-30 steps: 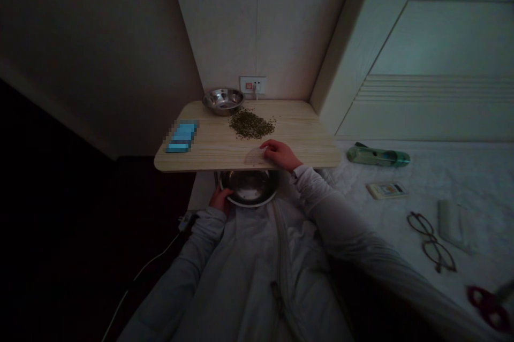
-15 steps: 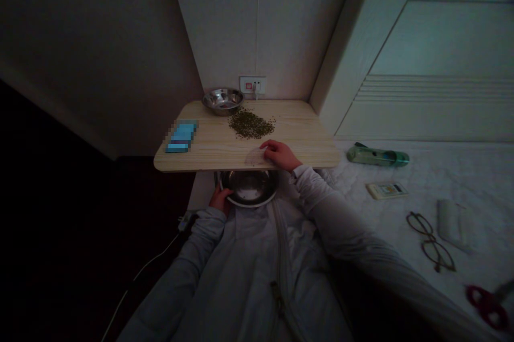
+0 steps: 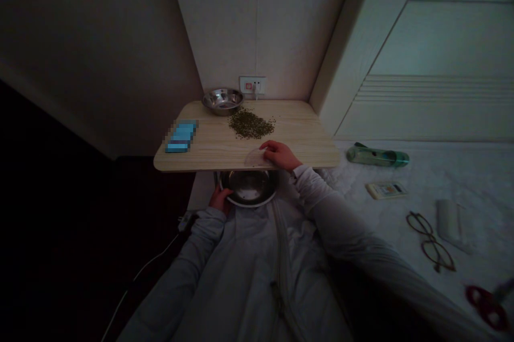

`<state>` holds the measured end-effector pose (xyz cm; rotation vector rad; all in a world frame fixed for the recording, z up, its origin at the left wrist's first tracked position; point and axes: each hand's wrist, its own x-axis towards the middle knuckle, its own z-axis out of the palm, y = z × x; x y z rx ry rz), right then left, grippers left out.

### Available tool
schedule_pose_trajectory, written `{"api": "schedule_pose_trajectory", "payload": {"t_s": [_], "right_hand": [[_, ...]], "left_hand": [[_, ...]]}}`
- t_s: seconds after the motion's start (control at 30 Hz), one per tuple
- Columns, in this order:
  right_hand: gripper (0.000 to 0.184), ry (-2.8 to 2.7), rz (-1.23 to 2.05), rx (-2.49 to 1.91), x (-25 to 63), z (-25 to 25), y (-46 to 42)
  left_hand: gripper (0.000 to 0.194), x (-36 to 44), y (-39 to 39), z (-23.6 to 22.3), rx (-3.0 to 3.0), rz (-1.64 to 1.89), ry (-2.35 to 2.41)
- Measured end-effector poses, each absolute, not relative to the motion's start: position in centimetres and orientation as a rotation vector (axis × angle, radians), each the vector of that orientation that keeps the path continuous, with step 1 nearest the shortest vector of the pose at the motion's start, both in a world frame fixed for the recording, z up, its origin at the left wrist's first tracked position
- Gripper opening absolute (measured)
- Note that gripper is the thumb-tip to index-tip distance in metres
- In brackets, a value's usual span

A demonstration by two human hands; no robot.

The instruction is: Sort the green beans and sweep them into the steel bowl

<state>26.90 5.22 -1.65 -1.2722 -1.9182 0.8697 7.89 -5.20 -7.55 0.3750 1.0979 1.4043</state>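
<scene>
Below the near edge of the board [image 3: 212, 146], your left hand [image 3: 220, 199] grips a steel bowl [image 3: 249, 189], perhaps to catch bits; above, your right hand [image 3: 282, 157] pinches a pale sheet [image 3: 254, 158].

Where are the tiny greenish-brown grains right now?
In the head view, the tiny greenish-brown grains lie near the middle of the pale wooden tabletop, just right of the far round silver metal bowl and beyond the right hand.

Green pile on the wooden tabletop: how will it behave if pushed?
The green pile would probably spread rather than slide as one, since its pieces look loose and scattered at the edges. Each piece is likely light, being tiny. Some could spill off, as the tabletop shows no raised rim.
</scene>
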Motion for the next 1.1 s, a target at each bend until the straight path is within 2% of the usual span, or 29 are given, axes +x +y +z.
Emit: {"api": "schedule_pose_trajectory", "payload": {"t_s": [1.1], "right_hand": [[0.027,-1.927,0.896,-1.312,26.82,-1.30,5.09]], "left_hand": [[0.054,7.79,-5.27,-7.84,0.389,1.396,1.093]]}}
